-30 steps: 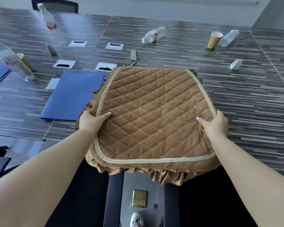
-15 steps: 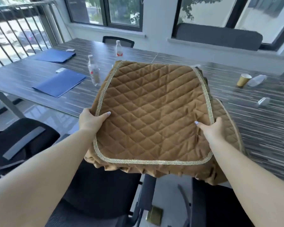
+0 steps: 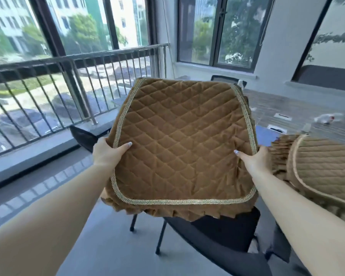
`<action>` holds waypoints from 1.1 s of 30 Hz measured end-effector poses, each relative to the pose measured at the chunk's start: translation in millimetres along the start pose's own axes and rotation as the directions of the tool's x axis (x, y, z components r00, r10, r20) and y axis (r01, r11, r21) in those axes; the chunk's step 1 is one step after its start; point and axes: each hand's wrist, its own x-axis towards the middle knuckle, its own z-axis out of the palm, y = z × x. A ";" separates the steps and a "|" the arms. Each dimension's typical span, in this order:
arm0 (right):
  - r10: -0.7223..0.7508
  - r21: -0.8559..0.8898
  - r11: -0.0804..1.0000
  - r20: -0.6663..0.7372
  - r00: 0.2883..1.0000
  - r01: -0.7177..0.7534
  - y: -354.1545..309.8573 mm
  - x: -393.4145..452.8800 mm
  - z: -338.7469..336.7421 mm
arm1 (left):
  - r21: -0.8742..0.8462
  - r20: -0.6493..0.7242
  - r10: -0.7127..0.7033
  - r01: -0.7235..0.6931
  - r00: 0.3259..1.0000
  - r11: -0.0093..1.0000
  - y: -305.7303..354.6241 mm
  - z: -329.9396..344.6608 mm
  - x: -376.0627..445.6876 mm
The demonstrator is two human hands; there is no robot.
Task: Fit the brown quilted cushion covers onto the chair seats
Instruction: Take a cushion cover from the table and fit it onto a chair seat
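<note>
I hold a brown quilted cushion cover with gold braid trim and a pleated skirt, lifted flat in front of me. My left hand grips its left edge, thumb on top. At the right edge my right hand does the same. Below the cover is a black chair with thin metal legs; most of its seat is hidden by the cover. More brown quilted covers lie stacked on the table at the right.
The striped dark table runs along the right, with a fallen plastic bottle and a blue folder. A metal railing and windows stand to the left. Another black chair back sits at the far end.
The view has swung left from the table toward the railing and windows. The cover has left the table with both hands still gripping its edges, and now hangs over a black chair.
</note>
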 end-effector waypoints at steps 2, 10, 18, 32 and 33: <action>-0.038 -0.019 0.999 0.035 0.999 0.039 -26.4 -21.3 33.6 | 0.015 -0.050 -0.025 0.026 0.998 1.000 -18.2 -44.4 9.0; -0.146 -0.002 0.989 0.151 0.978 0.148 -119.8 -67.7 148.5 | -0.017 -0.195 -0.107 0.106 0.975 0.994 -71.1 -158.9 58.1; -0.215 0.081 0.976 0.219 0.952 0.202 -190.8 -54.1 255.4 | -0.015 -0.240 -0.079 0.078 0.968 0.997 -95.7 -197.7 159.7; -0.139 0.086 0.987 0.075 0.987 0.133 -304.1 62.2 422.1 | 0.125 -0.091 -0.042 0.054 0.995 0.991 -89.0 -150.6 443.5; -0.140 0.082 0.988 0.068 0.988 0.134 -306.1 64.0 424.1 | 0.122 -0.073 -0.050 0.058 0.996 0.991 -94.1 -147.2 451.3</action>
